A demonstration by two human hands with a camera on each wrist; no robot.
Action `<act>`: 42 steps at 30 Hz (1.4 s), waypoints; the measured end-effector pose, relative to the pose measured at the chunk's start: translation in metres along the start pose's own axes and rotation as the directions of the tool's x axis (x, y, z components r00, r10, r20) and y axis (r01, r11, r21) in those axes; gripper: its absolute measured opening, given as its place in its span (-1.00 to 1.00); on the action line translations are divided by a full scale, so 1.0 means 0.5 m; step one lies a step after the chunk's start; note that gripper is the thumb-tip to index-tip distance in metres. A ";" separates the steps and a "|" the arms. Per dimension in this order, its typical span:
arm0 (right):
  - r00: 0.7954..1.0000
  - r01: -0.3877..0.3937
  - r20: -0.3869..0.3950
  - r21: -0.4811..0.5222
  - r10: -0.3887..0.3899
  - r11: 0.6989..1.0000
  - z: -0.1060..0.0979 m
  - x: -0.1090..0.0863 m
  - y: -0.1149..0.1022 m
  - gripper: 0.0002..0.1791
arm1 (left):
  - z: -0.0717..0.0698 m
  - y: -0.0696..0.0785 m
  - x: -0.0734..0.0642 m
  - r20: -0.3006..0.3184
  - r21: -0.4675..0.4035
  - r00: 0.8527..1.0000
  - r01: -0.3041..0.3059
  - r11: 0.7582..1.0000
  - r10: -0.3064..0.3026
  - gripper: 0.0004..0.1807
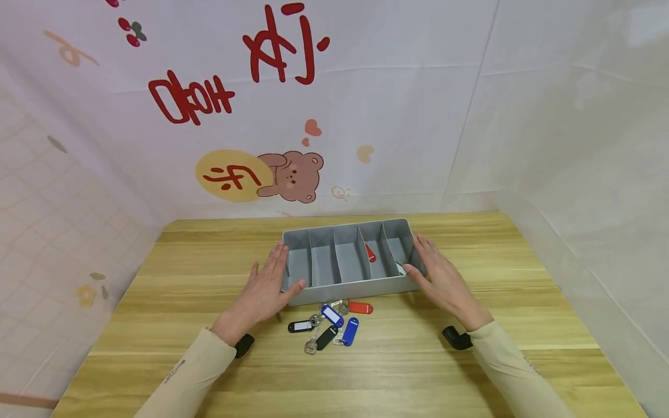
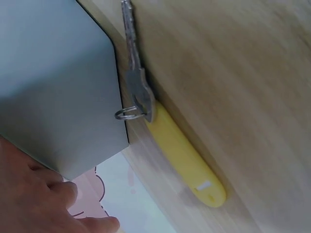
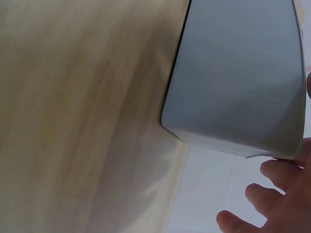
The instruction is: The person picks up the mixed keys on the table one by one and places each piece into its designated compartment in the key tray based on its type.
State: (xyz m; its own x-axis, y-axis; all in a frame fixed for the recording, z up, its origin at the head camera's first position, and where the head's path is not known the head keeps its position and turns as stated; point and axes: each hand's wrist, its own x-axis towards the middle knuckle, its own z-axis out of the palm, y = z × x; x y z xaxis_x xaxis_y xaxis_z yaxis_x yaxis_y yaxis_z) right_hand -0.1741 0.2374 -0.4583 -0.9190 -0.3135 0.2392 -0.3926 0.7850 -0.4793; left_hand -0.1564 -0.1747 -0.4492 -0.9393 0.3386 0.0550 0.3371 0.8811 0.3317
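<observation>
A grey divided box point(image 1: 355, 289) sits between both hands. My left hand point(image 1: 258, 290) lies against its left end, fingers straight and thumb reaching over the front corner. At the right end, my right hand point(image 1: 443, 280) touches the rim with extended fingers, its thumb over the front edge. A red key tag point(image 1: 370, 253) is in the second compartment from the right, and a pale green tag point(image 1: 400, 269) in the rightmost one. Close beside the box's left end lies a key with a yellow tag point(image 2: 184, 154), mostly hidden by my left hand in the head view.
In front of the box, keys lie in a loose cluster with a red tag point(image 1: 360, 308), a blue tag point(image 1: 351, 331), a second blue tag point(image 1: 331, 315), a black tag point(image 1: 301, 326) and a dark green tag point(image 1: 327, 337). A white printed backdrop point(image 1: 397, 104) rises behind the wooden table point(image 1: 209, 244).
</observation>
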 end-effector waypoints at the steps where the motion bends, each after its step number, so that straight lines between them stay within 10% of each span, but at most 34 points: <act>1: 1.000 -0.003 0.009 -0.004 0.003 1.000 0.001 0.000 0.002 -0.14 | 0.000 -0.001 0.000 -0.001 -0.005 1.000 -0.002 1.000 0.002 0.10; 22: 0.998 -0.003 0.066 -0.028 0.004 1.000 0.001 -0.001 0.008 -0.13 | -0.048 -0.068 -0.039 -0.020 -0.254 1.000 -0.028 0.967 0.023 -0.12; 42: 0.997 -0.003 0.071 -0.036 0.006 0.999 0.000 -0.001 0.004 -0.13 | -0.025 -0.097 -0.070 -0.078 -0.334 0.996 -0.066 0.940 0.043 -0.48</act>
State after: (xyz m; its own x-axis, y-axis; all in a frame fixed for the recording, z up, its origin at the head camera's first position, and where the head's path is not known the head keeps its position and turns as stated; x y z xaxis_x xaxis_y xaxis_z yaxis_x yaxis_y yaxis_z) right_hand -0.1742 0.2392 -0.4597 -0.9215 -0.3461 0.1763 -0.3882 0.8045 -0.4496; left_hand -0.1408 -0.2333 -0.4556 -0.9262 0.3492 0.1424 0.3580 0.6955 0.6231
